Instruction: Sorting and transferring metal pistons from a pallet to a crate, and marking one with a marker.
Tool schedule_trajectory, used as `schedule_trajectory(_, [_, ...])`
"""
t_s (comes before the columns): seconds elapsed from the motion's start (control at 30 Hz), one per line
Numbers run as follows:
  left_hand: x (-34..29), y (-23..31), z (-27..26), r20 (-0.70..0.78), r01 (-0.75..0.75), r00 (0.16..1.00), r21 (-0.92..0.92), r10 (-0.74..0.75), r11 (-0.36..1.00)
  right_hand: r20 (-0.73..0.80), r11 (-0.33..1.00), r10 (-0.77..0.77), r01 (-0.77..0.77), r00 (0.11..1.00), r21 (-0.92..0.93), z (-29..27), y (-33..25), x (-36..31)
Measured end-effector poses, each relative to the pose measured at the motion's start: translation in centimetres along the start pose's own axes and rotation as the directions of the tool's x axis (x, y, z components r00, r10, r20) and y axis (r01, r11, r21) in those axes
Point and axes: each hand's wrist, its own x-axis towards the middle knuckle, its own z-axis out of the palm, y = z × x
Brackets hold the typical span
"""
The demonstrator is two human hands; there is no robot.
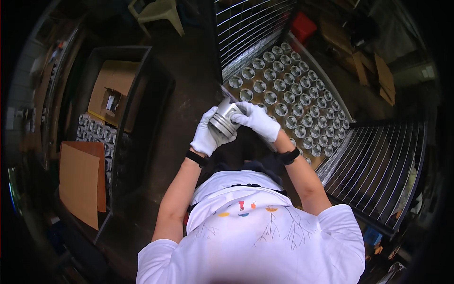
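Between my two white-gloved hands is a silver metal piston (223,119), tilted, with ring grooves round its lower part. My left hand (206,135) wraps it from the left and below. On its upper right side my right hand (257,120) grips it, fingers bent over the skirt. A thin dark strip sticks up just above the piston; I cannot make out what it is. Right of my hands, many similar round metal pistons (291,97) stand in rows on a brown sheet inside a wire-sided crate (326,52).
A dark bin (142,71) on the left holds cardboard sheets (79,182) and stacked metal parts (94,130). Wire mesh panels (378,165) of the crate swing outward. A pale plastic chair (158,12) and a red stool (303,27) stand farther off. Loose cardboard (384,78) lies at far right.
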Motion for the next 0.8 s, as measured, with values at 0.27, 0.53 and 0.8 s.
schedule_trajectory(0.27, [0.0,-0.4,0.6,-0.016,0.021,1.0,-0.056,-0.022,0.998,0.075,0.982,-0.186,0.187,0.98,-0.016,-2.8,1.2,0.8])
schedule_trajectory(0.53, [-0.3,-2.7,0.6,-0.228,-0.229,0.936,0.187,0.269,0.955,0.192,0.948,0.194,-0.234,0.962,0.215,-1.5,-1.4,3.2])
schedule_trajectory(0.8, [-1.3,-2.4,-1.1,-0.139,-0.192,0.975,-0.117,0.176,0.974,0.15,0.971,0.135,-0.161,0.979,0.175,-4.0,0.0,4.0])
